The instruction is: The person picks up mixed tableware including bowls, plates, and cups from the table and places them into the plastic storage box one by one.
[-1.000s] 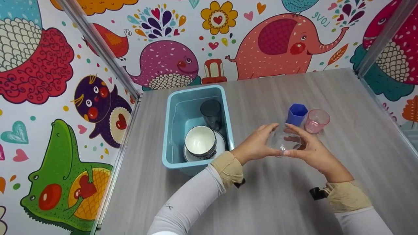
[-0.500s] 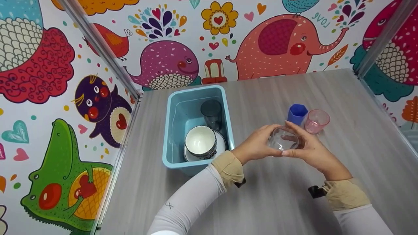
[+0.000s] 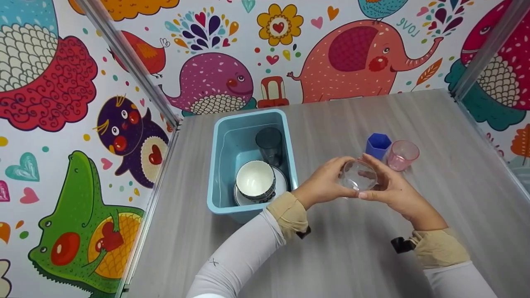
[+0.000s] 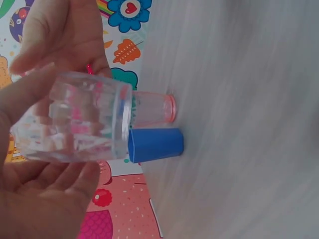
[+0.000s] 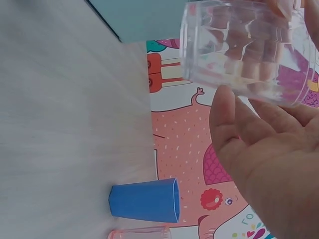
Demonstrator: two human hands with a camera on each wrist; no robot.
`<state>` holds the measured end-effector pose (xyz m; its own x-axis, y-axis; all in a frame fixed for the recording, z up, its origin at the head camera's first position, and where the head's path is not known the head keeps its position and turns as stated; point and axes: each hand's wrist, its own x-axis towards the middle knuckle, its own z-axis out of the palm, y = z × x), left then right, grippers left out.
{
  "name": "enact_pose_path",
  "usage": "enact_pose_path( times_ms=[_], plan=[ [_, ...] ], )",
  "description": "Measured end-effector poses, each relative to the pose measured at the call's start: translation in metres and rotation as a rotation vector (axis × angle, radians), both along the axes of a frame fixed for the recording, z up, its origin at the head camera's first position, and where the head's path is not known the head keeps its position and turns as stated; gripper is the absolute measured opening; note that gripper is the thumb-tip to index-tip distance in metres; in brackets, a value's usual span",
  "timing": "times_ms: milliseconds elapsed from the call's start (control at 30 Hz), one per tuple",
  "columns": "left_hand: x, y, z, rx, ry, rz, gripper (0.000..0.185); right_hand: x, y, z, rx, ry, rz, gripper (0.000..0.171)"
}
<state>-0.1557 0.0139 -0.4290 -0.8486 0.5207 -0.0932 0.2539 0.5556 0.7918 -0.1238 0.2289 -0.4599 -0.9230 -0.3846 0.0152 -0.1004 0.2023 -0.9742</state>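
Both hands, left hand (image 3: 325,182) and right hand (image 3: 393,190), clasp a clear glass (image 3: 358,176) between them above the surface (image 3: 352,248); the blue cup (image 3: 377,145) and pink cup (image 3: 402,154) stand just beyond.

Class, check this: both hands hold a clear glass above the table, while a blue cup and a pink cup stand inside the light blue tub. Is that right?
Not quite. The blue cup and pink cup stand on the table, outside the tub, as the head view shows. The left hand and right hand do hold the clear glass.
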Motion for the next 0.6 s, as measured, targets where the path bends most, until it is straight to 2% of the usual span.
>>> enact_pose_path(
  times_ms=[267, 600],
  plan=[
    [-0.004, -0.004, 0.009, 0.037, 0.021, 0.037, 0.075, 0.004, 0.0, -0.007, 0.012, -0.009, -0.021, 0.092],
    [-0.007, -0.008, 0.017, 0.04, 0.029, 0.051, 0.076, 0.008, -0.012, -0.018, 0.001, -0.089, -0.049, 0.092]
  ],
)
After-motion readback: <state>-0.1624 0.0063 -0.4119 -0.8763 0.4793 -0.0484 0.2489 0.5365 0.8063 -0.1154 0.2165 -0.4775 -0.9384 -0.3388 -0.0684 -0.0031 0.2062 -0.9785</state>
